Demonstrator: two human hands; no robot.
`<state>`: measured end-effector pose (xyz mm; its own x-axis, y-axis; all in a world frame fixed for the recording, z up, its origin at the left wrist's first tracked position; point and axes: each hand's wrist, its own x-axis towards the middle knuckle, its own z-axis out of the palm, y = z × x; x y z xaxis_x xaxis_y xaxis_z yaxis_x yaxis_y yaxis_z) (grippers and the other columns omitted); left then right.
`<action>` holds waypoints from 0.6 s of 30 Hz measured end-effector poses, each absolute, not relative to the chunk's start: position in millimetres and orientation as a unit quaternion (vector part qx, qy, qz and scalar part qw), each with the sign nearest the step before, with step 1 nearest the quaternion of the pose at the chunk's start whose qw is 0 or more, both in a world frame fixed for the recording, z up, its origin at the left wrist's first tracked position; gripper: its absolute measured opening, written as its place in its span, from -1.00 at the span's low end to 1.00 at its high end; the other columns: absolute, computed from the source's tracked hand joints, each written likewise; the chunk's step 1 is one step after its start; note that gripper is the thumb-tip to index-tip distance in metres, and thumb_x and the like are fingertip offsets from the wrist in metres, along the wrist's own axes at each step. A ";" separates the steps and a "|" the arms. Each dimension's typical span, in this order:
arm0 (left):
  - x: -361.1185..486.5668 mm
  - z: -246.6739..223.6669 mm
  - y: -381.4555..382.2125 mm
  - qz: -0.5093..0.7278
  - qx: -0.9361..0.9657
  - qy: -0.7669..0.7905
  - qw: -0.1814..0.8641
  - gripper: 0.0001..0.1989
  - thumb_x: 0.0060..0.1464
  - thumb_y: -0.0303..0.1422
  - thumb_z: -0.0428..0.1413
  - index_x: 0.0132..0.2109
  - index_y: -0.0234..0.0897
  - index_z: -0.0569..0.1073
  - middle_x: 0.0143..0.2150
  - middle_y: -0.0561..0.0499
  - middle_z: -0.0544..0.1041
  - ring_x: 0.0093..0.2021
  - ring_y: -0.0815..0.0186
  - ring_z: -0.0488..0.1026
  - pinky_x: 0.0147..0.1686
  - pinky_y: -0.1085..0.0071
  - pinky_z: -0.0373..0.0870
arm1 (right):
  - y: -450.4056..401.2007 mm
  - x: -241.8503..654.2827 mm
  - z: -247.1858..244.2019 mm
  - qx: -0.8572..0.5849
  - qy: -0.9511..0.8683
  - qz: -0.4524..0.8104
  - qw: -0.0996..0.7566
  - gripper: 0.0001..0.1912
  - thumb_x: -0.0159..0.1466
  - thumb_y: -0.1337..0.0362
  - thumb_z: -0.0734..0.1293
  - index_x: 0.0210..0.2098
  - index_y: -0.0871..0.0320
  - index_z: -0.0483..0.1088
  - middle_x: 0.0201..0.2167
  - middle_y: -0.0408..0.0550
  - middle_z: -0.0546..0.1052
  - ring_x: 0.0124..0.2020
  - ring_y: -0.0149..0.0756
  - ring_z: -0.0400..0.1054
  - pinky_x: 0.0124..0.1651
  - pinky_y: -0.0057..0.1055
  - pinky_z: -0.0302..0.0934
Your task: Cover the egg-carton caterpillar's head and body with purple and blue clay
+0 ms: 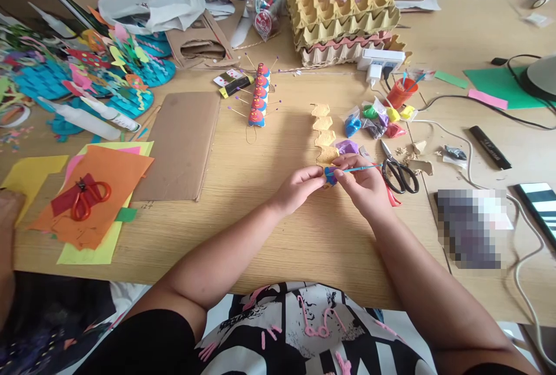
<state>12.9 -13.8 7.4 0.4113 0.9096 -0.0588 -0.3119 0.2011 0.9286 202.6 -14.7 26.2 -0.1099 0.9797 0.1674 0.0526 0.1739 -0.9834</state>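
Observation:
Near the middle of the table, my left hand (300, 187) holds one end of a yellow egg-carton strip (324, 138) by its blue-coloured cup (330, 175). My right hand (358, 181) pinches a thin light-blue stick (361, 168), whose left end lies at the blue cup. The rest of the strip extends away from my hands, bare and yellow. A purple clay packet (347, 147) sits just behind my right hand. Farther left stands a finished-looking row of red and blue cups (259, 97) with faces and pins.
Black-handled scissors (400, 175) lie right of my right hand, below clay packets (377, 120) and an orange cup (402, 93). Egg trays (343, 15) are stacked behind. Cardboard (180, 143) and orange paper (117, 184) lie left. Another person's hand (9, 207) is at the far left.

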 end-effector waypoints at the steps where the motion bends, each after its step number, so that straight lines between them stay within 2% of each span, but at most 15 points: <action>1: 12.9 8.6 -13.9 0.434 0.458 0.326 0.704 -0.80 0.22 -0.25 0.27 -0.17 -0.29 0.71 -0.21 -0.04 0.62 -0.12 0.26 0.46 -0.01 0.37 0.33 | -14.2 203.2 25.2 -0.444 -0.584 0.463 0.497 -0.80 0.29 0.07 0.56 -0.26 -0.03 0.53 -0.06 -0.05 0.57 0.07 -0.13 0.44 0.22 -0.12 0.32; 11: 12.1 8.8 -14.3 0.428 0.466 0.329 0.701 -0.80 0.22 -0.25 0.25 -0.18 -0.28 0.70 -0.20 -0.04 0.62 -0.11 0.26 0.45 0.01 0.36 0.32 | -14.4 199.8 31.3 -0.445 -0.610 0.422 0.502 -0.82 0.28 0.13 0.57 -0.27 -0.02 0.52 -0.19 -0.07 0.59 -0.05 -0.14 0.46 0.20 -0.11 0.33; 18: 11.9 6.8 -14.0 0.427 0.480 0.335 0.689 -0.78 0.24 -0.22 0.24 -0.17 -0.28 0.69 -0.20 -0.03 0.61 -0.10 0.26 0.45 0.01 0.35 0.33 | -14.8 202.2 28.1 -0.432 -0.595 0.465 0.493 -0.76 0.33 0.02 0.51 -0.27 -0.01 0.48 -0.07 -0.02 0.58 0.06 -0.13 0.45 0.21 -0.13 0.33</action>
